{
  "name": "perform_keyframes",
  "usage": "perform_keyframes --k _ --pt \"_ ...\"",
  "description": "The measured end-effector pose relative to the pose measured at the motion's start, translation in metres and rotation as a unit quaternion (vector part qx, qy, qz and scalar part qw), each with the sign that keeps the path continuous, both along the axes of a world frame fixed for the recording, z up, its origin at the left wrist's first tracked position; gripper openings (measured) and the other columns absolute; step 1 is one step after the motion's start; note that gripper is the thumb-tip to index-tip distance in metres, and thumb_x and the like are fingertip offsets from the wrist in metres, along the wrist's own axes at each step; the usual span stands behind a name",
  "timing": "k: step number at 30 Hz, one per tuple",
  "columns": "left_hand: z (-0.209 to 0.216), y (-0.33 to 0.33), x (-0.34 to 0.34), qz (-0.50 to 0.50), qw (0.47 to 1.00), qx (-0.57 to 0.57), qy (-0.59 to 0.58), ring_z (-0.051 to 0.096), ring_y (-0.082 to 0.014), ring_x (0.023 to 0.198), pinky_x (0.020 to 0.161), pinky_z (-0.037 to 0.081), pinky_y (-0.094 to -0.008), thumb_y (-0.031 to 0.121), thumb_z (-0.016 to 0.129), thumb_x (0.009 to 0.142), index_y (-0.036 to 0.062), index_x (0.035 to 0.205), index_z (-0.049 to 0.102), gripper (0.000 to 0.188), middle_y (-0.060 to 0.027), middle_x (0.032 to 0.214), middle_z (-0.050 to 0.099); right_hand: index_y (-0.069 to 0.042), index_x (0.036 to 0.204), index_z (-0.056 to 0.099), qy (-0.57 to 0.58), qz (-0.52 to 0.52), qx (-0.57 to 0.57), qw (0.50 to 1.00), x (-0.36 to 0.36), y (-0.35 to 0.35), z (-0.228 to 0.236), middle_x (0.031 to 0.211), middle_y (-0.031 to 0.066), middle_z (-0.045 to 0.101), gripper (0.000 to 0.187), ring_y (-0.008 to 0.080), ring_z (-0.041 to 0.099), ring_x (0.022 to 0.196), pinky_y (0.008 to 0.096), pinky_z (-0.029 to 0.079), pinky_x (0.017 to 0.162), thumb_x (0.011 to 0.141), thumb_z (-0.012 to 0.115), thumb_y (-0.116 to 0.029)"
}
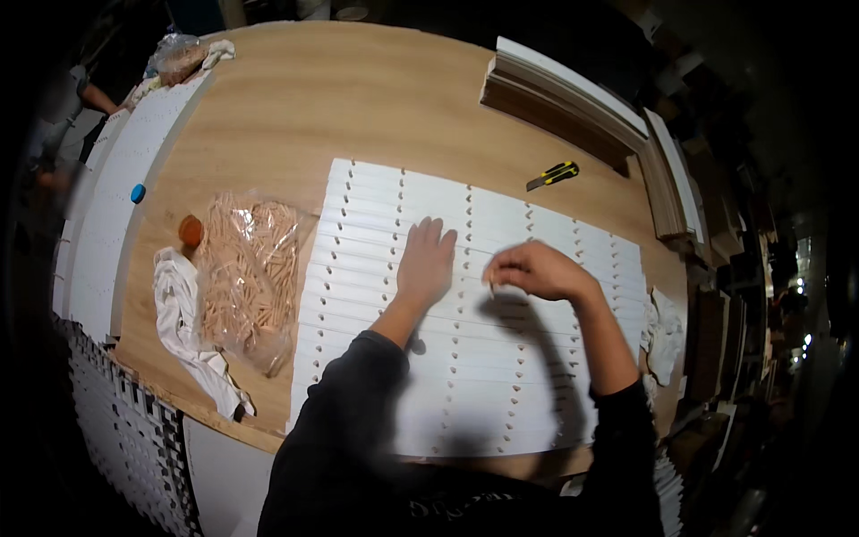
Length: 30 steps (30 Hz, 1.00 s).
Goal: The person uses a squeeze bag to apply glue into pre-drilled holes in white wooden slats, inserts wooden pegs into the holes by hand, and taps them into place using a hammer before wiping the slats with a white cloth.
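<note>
White boards [429,336] lie side by side on the wooden table, with rows of short wooden dowels [528,215] standing up from them. My left hand [427,261] rests on the boards, palm down and fingers stretched out, between two dowel rows. Just above the boards to its right, my right hand [535,270] is closed in a pinch. The tip of what looks like a wooden dowel [491,287] shows below its fingers; the rest is hidden. A clear plastic bag [249,277] full of loose dowels lies left of the boards.
Beyond the boards lies a yellow-and-black utility knife [554,175]. Stacked boards [568,98] stand at the far right. Left of the bag are a white cloth [183,309], an orange cap [191,230] and a blue cap [138,192]. Another person's arm [97,97] shows at far left.
</note>
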<state>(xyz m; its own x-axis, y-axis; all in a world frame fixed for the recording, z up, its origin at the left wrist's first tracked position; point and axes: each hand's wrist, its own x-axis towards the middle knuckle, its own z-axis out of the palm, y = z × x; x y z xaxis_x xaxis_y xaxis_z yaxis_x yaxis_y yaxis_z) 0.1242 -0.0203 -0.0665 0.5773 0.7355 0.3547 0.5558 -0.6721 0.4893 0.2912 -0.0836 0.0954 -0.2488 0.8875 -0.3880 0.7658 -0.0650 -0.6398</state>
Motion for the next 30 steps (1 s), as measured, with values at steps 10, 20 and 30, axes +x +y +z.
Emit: perform_keyframes --k 10,20,30 --pt "-0.022 0.023 -0.022 -0.023 0.990 -0.096 -0.103 0.046 -0.0362 0.117 0.101 0.035 -0.0464 0.018 0.057 0.084 0.0063 0.109 0.060 0.028 -0.0200 0.119 0.053 -0.005 0.103 0.056 0.368 -0.350 0.450 0.734 0.074 0.022 0.118 0.090 0.0071 0.059 0.021 0.0130 0.058 0.069 0.0288 0.050 0.064 0.096 0.049 -0.024" --pt "0.037 -0.129 -0.264 0.288 0.881 -0.222 -0.303 0.056 -0.0139 0.064 0.061 0.045 -0.0299 0.019 0.052 0.092 -0.0017 0.085 0.064 0.025 -0.0069 0.069 0.061 0.001 0.122 0.051 0.454 -0.589 0.093 0.662 -0.095 -0.239 -0.100 0.104 0.0096 0.063 0.037 0.0124 0.061 0.080 0.0261 0.050 0.071 0.092 0.055 -0.020" --pt "0.081 -0.075 -0.315 0.132 0.949 -0.269 -0.095 0.065 -0.0253 0.068 0.064 0.050 -0.0353 0.020 0.057 0.084 -0.0028 0.083 0.066 0.024 -0.0163 0.075 0.066 0.003 0.117 0.055 0.393 -0.466 0.093 0.787 -0.134 -0.249 -0.093 0.104 0.0126 0.063 0.033 0.0159 0.061 0.088 0.0278 0.049 0.077 0.088 0.057 -0.012"
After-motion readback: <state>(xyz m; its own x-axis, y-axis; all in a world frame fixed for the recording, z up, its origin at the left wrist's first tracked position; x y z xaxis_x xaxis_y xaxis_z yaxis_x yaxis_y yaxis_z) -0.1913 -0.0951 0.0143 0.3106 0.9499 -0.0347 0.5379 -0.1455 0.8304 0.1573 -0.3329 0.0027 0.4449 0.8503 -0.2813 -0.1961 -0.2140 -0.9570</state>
